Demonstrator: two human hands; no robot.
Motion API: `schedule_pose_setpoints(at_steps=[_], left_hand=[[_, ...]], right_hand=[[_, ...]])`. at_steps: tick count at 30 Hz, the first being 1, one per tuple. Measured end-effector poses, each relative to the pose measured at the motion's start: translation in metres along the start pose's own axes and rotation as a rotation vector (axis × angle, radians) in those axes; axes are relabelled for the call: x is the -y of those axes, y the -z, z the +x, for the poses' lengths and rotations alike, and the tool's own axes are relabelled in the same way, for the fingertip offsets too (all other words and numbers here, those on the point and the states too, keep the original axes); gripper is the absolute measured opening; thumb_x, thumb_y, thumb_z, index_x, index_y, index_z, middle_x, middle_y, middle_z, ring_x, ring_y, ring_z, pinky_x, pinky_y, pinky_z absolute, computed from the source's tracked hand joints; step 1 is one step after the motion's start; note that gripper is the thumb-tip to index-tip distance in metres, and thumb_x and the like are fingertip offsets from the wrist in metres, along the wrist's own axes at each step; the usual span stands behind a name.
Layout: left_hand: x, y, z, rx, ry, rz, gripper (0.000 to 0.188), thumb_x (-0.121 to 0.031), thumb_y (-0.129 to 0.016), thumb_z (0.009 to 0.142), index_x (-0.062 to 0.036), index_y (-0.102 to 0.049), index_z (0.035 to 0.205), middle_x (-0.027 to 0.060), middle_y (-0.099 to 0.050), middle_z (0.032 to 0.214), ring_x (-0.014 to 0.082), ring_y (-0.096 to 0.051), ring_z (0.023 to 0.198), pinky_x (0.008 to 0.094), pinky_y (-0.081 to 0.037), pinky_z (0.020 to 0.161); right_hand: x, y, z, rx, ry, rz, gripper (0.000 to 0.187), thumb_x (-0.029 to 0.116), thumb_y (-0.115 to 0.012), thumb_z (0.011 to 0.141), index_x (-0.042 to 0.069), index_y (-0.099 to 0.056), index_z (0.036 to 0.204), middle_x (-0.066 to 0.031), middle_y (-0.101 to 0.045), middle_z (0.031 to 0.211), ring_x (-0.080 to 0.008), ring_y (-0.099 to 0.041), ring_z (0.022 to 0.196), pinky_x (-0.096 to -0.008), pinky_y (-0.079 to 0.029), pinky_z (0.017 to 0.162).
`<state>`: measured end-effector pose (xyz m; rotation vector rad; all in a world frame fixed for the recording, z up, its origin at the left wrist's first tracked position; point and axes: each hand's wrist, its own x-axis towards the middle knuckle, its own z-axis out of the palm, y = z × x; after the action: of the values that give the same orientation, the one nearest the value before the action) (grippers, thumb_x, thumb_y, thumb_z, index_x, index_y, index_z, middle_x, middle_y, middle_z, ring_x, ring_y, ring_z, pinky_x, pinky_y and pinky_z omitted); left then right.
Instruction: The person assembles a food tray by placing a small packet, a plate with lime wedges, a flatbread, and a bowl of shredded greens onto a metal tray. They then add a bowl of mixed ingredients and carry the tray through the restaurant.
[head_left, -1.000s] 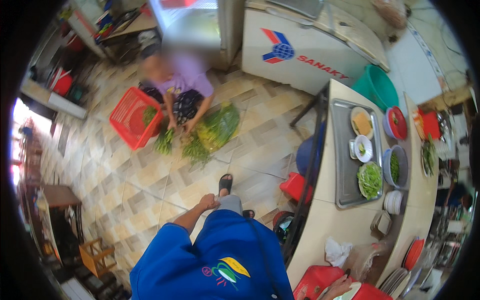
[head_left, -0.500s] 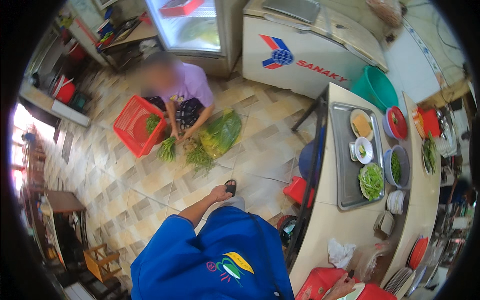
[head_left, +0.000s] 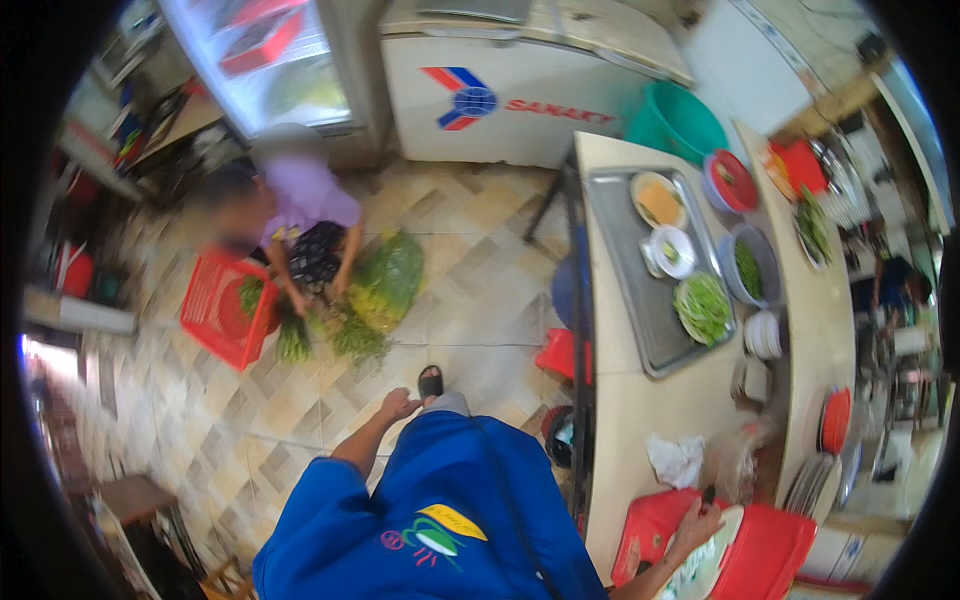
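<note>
My left hand (head_left: 400,404) hangs low over the tiled floor by my sandalled foot, with nothing visible in it; its fingers are loosely bent and apart. My right hand (head_left: 697,527) is closed at the counter, over a red tray (head_left: 640,530) and a pale board (head_left: 728,530) with chopped pieces on it. A short dark handle (head_left: 708,495) sticks out by its fingers; what it belongs to is hidden. A crumpled white cloth (head_left: 676,462) and a clear plastic bag (head_left: 738,458) lie just beyond.
A metal tray (head_left: 640,345) holds leafy greens (head_left: 703,308) and small dishes. Bowls and stacked plates stand to its right. On the floor at left, a crouching person (head_left: 310,205) handles herbs (head_left: 355,338) beside a red basket (head_left: 222,305). A white chest freezer (head_left: 500,100) stands behind.
My view has shifted to the right and down, so the counter and freezer sit further left and more of the red tray and board shows. The crouching person leans nearer the basket.
</note>
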<state>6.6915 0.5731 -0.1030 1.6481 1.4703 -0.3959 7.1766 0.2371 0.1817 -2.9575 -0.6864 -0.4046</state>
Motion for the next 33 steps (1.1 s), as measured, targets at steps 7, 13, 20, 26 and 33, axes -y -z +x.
schedule_pose_setpoints(at_steps=[7,13,20,26,33], left_hand=[[-0.036,0.024,-0.001,-0.123,-0.09,-0.28,0.048,-0.045,-0.057,0.074,-0.0004,-0.06,0.09,0.0228,-0.061,0.094,0.0369,-0.057,0.093,0.0423,-0.046,0.079],[-0.005,-0.003,-0.036,-0.096,0.002,-0.274,0.051,-0.042,-0.059,0.072,0.0011,-0.06,0.1,0.0242,-0.059,0.104,0.0371,-0.056,0.098,0.042,-0.045,0.084],[0.065,-0.051,-0.04,-0.023,0.177,-0.155,0.055,-0.044,-0.06,0.071,0.0075,-0.063,0.089,0.0294,-0.06,0.094,0.0396,-0.058,0.092,0.0429,-0.047,0.078],[0.046,-0.031,-0.015,-0.094,-0.013,-0.11,0.06,-0.044,-0.064,0.071,0.0079,-0.06,0.1,0.0266,-0.061,0.098,0.0365,-0.058,0.097,0.0395,-0.046,0.084],[0.006,0.008,0.013,-0.042,-0.085,-0.167,0.064,-0.037,-0.068,0.069,0.0098,-0.054,0.111,0.0274,-0.06,0.101,0.0334,-0.059,0.1,0.0376,-0.045,0.086]], right_hand=[[0.006,0.006,0.004,0.082,0.16,-0.322,0.047,0.041,-0.059,0.077,-0.002,-0.063,0.094,-0.0202,-0.063,0.089,-0.0363,-0.059,0.084,-0.051,-0.043,0.079],[-0.006,-0.001,0.003,0.175,0.11,-0.393,0.049,0.041,-0.06,0.077,-0.004,-0.061,0.096,-0.02,-0.061,0.098,-0.038,-0.057,0.093,-0.054,-0.04,0.086],[-0.005,-0.006,0.006,0.157,0.116,-0.252,0.04,0.033,-0.062,0.076,-0.004,-0.061,0.089,-0.019,-0.06,0.095,-0.0358,-0.055,0.094,-0.0508,-0.029,0.095],[0.001,-0.005,0.003,0.162,-0.078,-0.207,0.039,0.03,-0.062,0.077,-0.004,-0.061,0.095,-0.0206,-0.055,0.113,-0.0336,-0.048,0.11,-0.0509,-0.018,0.106],[0.01,0.005,-0.003,0.022,-0.075,-0.074,0.034,0.026,-0.063,0.075,-0.005,-0.063,0.088,-0.0208,-0.053,0.114,-0.0393,-0.049,0.106,-0.049,-0.029,0.102]])
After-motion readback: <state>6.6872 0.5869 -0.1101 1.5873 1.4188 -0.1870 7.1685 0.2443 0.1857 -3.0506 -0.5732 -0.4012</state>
